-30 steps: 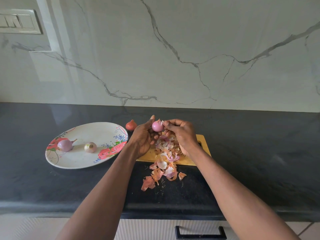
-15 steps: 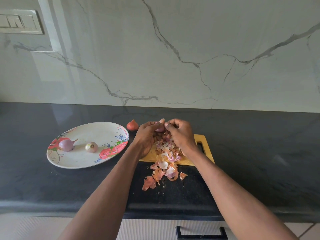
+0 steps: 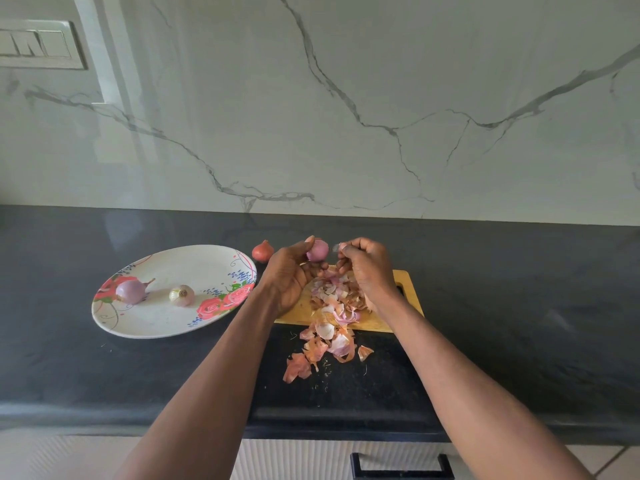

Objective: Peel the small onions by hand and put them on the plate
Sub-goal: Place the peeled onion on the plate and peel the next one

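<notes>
My left hand (image 3: pixel 289 275) holds a small pink peeled onion (image 3: pixel 318 250) in its fingertips above the wooden cutting board (image 3: pixel 408 289). Just to its right, my right hand (image 3: pixel 367 268) pinches a thin strip of onion skin (image 3: pixel 335 248) pulled away from the onion. A pile of peels (image 3: pixel 332 299) covers the board and spills onto the counter. The floral oval plate (image 3: pixel 166 320) at left carries two peeled onions, a purple one (image 3: pixel 130 291) and a paler one (image 3: pixel 181 295). An unpeeled reddish onion (image 3: pixel 263 251) sits on the counter behind the plate's right end.
The dark stone counter (image 3: pixel 519 306) runs to a marble wall behind. More peels (image 3: pixel 322 355) lie on the counter in front of the board. A drawer handle (image 3: pixel 401 467) shows below the counter's front edge. A switch panel (image 3: pixel 38 45) is on the wall at upper left.
Half a second ago both hands were closed together around the onion. Now my right hand has drawn away to the right with a strip of skin, and the onion shows in my left hand.
</notes>
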